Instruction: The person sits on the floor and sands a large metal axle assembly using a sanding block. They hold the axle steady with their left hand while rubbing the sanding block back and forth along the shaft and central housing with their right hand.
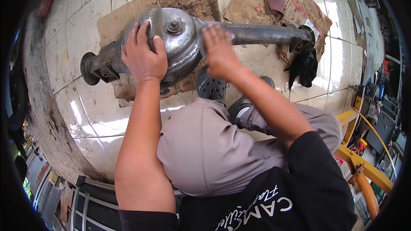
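A bare metal axle housing lies across flattened cardboard on the floor, its round middle bearing a bolt-headed plug. My left hand rests on the left side of the round cover, fingers spread and holding nothing. My right hand, blurred, presses flat on the housing where the right tube meets the middle. A dark edge shows beneath its fingers; whether it holds something there cannot be told. A flange forms the left end, and another flange the right end.
Folded reddish-brown sandpaper lies on a cardboard sheet at the upper right. A black cloth or bag lies by the right flange. Yellow metal framing stands at the right. My clog-shod foot is just below the housing.
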Action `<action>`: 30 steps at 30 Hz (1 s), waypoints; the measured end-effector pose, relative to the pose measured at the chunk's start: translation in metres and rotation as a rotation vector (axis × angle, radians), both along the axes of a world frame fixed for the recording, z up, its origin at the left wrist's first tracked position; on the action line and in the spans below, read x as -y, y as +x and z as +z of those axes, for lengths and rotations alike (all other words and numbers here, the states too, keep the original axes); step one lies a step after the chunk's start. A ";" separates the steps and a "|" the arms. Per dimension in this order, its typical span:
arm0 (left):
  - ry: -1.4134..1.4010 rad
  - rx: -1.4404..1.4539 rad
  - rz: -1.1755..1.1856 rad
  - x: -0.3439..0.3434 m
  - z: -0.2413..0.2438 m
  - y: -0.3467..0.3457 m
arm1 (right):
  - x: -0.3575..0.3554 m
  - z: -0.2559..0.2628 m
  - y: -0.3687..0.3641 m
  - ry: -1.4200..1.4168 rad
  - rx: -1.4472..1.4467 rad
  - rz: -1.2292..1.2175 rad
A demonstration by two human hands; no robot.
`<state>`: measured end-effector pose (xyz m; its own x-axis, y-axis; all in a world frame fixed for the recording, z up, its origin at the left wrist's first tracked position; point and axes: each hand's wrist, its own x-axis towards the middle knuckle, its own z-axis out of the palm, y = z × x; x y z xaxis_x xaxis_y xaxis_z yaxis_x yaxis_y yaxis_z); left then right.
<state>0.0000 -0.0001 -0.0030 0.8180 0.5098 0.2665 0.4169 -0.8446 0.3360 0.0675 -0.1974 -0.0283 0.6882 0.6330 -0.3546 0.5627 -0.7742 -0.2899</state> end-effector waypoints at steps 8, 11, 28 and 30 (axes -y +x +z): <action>0.043 0.008 -0.017 0.000 0.003 -0.005 | 0.021 -0.007 0.048 -0.161 0.001 -0.054; 0.046 0.014 -0.013 0.001 0.005 0.002 | -0.005 -0.003 -0.005 0.079 0.009 0.056; -0.033 0.028 0.004 -0.001 0.002 -0.001 | 0.017 -0.014 0.034 -0.083 0.050 -0.063; 0.010 0.015 -0.007 -0.001 0.003 0.000 | 0.005 -0.007 0.005 -0.006 0.019 0.062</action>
<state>0.0004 0.0006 0.0000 0.8174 0.5013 0.2839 0.4056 -0.8507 0.3342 0.0728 -0.2025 -0.0354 0.6541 0.6727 -0.3458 0.6154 -0.7392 -0.2737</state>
